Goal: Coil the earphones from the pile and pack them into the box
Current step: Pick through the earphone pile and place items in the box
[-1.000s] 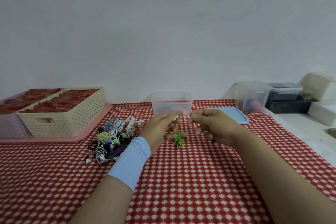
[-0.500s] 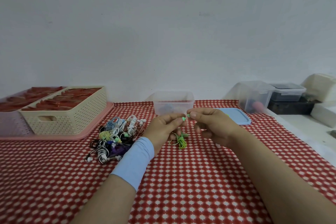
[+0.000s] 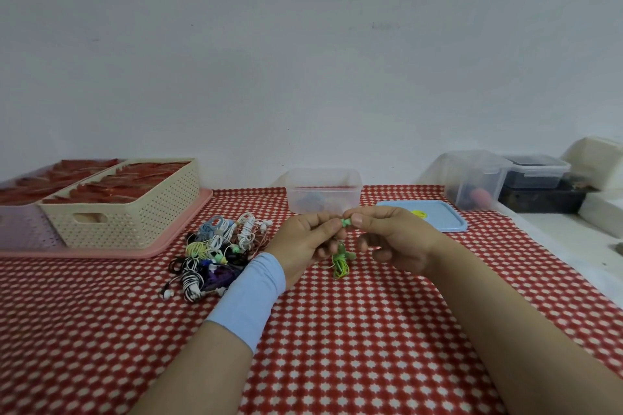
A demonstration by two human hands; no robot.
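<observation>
A pair of green earphones (image 3: 340,263) hangs between my hands above the red checked tablecloth. My left hand (image 3: 303,242) and my right hand (image 3: 387,236) both pinch its green earbuds at the top, fingertips almost touching. The tangled cord dangles below them. A pile of earphones (image 3: 219,253) in white, blue, yellow, black and purple lies left of my left wrist. The clear plastic box (image 3: 323,190) stands just behind my hands with some coloured items inside.
A cream perforated basket (image 3: 135,212) sits on a pink tray (image 3: 188,229) at the left. A blue lid (image 3: 438,221) lies right of the box. Clear and dark containers (image 3: 472,178) stand at the far right beside a white surface.
My two hands have come closer together, so the earbuds now meet between the fingertips. The green cord still dangles beneath.
</observation>
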